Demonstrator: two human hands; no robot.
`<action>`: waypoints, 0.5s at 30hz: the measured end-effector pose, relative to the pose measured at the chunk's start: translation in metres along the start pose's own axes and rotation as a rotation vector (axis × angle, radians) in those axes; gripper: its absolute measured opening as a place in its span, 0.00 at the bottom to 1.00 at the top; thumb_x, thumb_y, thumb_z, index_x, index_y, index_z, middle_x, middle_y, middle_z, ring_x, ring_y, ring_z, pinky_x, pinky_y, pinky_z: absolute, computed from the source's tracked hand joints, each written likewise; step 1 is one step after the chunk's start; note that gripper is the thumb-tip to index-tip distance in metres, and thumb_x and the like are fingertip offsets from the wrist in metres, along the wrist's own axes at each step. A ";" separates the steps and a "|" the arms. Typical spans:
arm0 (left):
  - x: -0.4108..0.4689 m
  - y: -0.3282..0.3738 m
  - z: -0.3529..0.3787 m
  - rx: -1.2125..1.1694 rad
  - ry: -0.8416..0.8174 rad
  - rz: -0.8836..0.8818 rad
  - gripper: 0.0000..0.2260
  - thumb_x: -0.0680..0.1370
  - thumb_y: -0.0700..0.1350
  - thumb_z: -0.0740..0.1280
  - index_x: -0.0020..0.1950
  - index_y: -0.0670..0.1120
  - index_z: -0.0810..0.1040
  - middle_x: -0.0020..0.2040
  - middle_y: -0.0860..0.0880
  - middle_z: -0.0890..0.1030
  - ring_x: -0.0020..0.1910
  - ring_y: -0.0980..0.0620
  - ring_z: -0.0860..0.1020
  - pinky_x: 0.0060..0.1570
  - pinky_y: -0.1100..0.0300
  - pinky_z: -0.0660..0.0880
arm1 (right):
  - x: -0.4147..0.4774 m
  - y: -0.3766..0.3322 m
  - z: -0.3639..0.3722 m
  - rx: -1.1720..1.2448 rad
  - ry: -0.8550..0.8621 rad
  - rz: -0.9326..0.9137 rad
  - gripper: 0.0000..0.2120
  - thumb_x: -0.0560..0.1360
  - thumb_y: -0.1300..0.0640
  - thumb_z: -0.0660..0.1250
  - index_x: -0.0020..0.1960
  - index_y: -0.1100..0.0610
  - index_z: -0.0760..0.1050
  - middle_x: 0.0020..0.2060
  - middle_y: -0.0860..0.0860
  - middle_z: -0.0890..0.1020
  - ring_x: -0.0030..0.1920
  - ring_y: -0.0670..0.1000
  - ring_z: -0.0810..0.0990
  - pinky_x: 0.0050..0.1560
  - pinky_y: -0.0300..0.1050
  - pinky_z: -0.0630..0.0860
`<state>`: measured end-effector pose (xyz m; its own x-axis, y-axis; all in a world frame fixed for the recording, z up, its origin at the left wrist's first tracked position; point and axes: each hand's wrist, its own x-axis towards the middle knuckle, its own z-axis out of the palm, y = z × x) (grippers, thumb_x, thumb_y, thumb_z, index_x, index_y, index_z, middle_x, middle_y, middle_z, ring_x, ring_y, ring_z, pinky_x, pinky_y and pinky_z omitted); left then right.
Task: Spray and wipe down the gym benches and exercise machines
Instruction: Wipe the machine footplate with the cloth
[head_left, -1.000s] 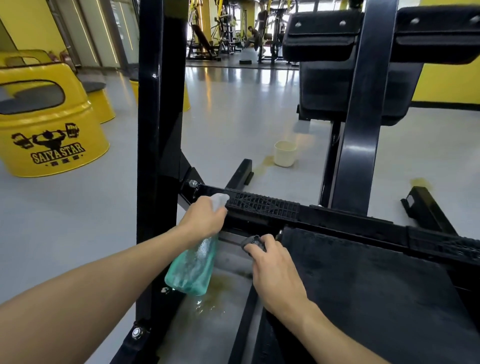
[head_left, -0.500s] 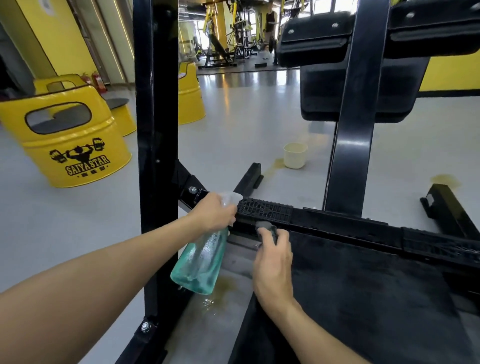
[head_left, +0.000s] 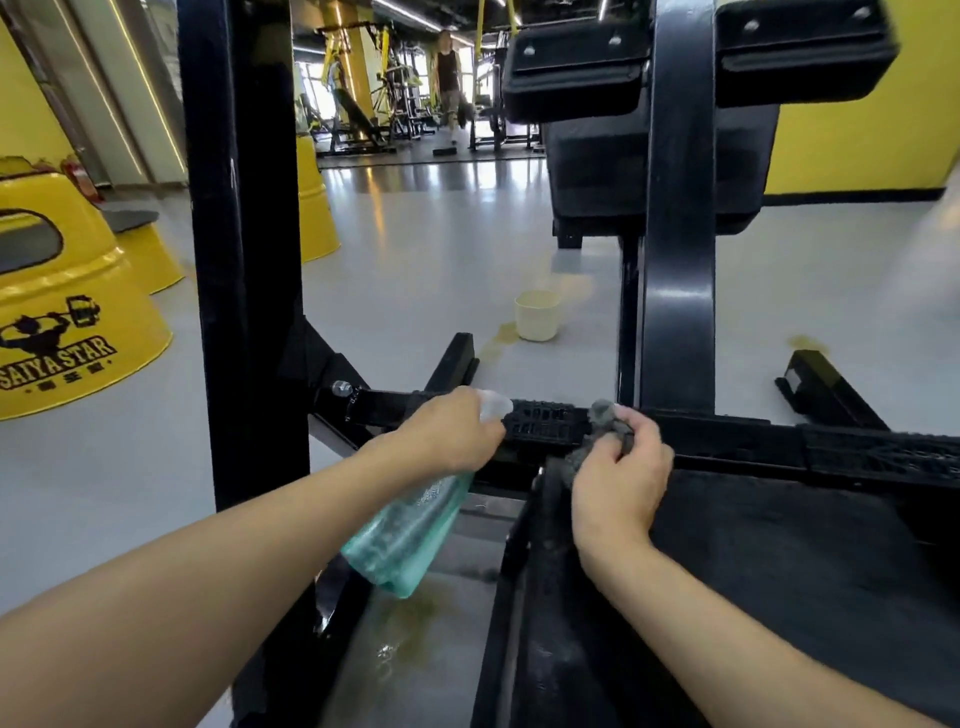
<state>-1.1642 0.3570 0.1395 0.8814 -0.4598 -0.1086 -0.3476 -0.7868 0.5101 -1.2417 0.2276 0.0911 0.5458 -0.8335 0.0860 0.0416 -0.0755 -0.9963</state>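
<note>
As a person is reaching both bare arms toward the low black frame of an exercise machine (head_left: 727, 441), the left hand (head_left: 447, 434) is gripping a teal spray bottle (head_left: 405, 530) near its top, fingers curling round it, with the bottle's body hanging tilted down toward the floor (head_left: 467, 234); the right hand (head_left: 618, 473) is clutching a bunched grey cloth (head_left: 602, 418), fingers curling round it, and is pressing it against the ribbed black crossbar (head_left: 545, 421) just beside the foot of the central upright (head_left: 675, 260); the two hands are sitting close together, a stretch of the ribbed bar showing between them; a dark textured platform (head_left: 779, 571) is lying beneath the right wrist; a thick black post (head_left: 244, 260) is rising at left, and black padded cushions (head_left: 571, 67) are hanging overhead; a yellowish wet patch (head_left: 415, 618) is glistening on the floor under the bottle; beyond the crossbar a cream bucket (head_left: 537, 314) is standing upright, well apart from both hands; a yellow barrel seat (head_left: 67, 322) lettered SAIYA STAR is sitting at the left edge; far down the room a blurred figure (head_left: 448, 67) is showing among other machines.
</note>
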 end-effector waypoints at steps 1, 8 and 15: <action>0.001 -0.005 -0.003 0.019 -0.016 0.006 0.09 0.80 0.46 0.56 0.52 0.46 0.75 0.45 0.46 0.79 0.48 0.41 0.79 0.48 0.53 0.77 | 0.008 -0.002 -0.001 -0.011 -0.013 -0.007 0.13 0.81 0.66 0.58 0.61 0.56 0.74 0.57 0.51 0.68 0.48 0.46 0.72 0.56 0.36 0.70; 0.008 -0.051 -0.039 -0.348 0.295 -0.192 0.13 0.80 0.50 0.64 0.41 0.42 0.72 0.32 0.47 0.71 0.29 0.50 0.68 0.29 0.62 0.62 | 0.036 0.001 0.008 -0.567 -0.485 -0.424 0.23 0.79 0.66 0.61 0.72 0.55 0.67 0.62 0.50 0.66 0.58 0.47 0.70 0.60 0.31 0.60; 0.002 -0.093 -0.033 -0.563 0.217 -0.252 0.12 0.74 0.52 0.64 0.48 0.44 0.76 0.38 0.45 0.78 0.38 0.44 0.82 0.37 0.56 0.75 | 0.033 0.012 0.030 -0.954 -0.531 -0.642 0.19 0.79 0.65 0.63 0.69 0.61 0.74 0.58 0.52 0.72 0.60 0.54 0.74 0.61 0.40 0.68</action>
<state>-1.1191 0.4426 0.1205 0.9790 -0.1495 -0.1387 0.0469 -0.4969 0.8665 -1.1983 0.2156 0.0816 0.9280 -0.1956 0.3171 -0.0743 -0.9312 -0.3569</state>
